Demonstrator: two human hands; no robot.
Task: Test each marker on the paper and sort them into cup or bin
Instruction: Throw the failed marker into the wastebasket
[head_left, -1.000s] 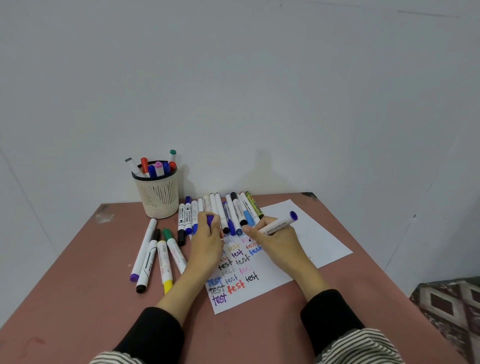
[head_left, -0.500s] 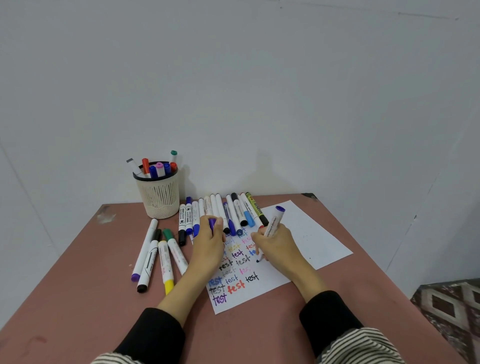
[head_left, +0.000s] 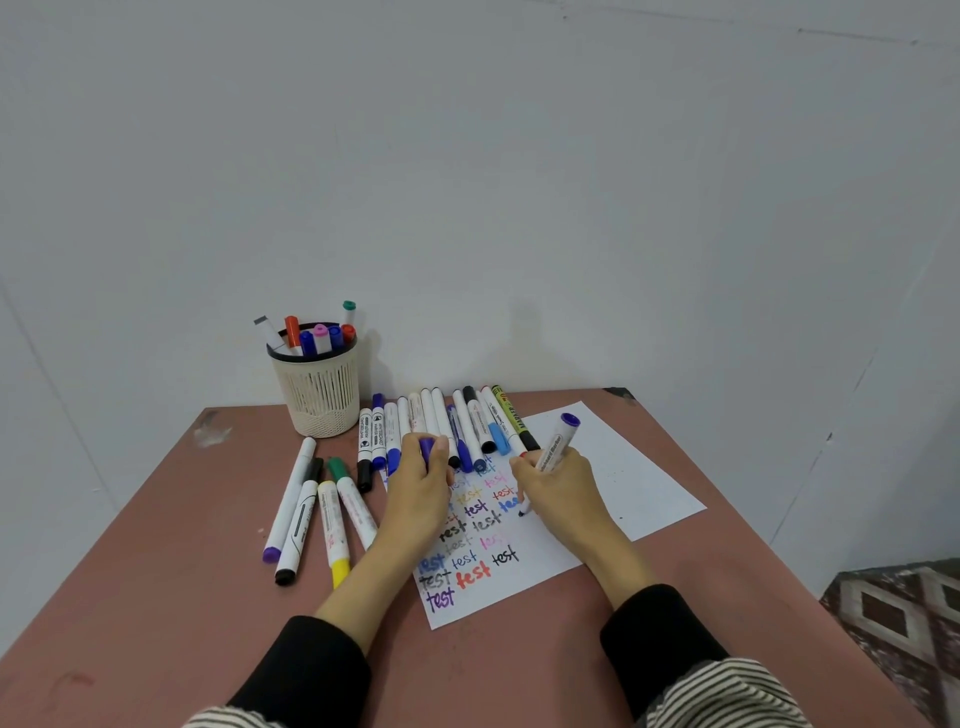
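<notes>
Reddish-brown table (head_left: 156, 597) fills the lower frame. White paper (head_left: 613, 483) lies at centre-right, its left part covered with coloured "test" words. Cream mesh cup (head_left: 317, 395) stands upright at the table's far left edge, holding several markers. Row of markers (head_left: 457, 421) lies side by side along the paper's top edge; four more markers (head_left: 317, 514) lie left of the paper. Right hand (head_left: 558, 483) grips a purple-ended marker (head_left: 556, 447), tilted, tip on the paper at frame centre. Left hand (head_left: 421, 483) pinches a purple cap (head_left: 427, 451), resting on the paper.
</notes>
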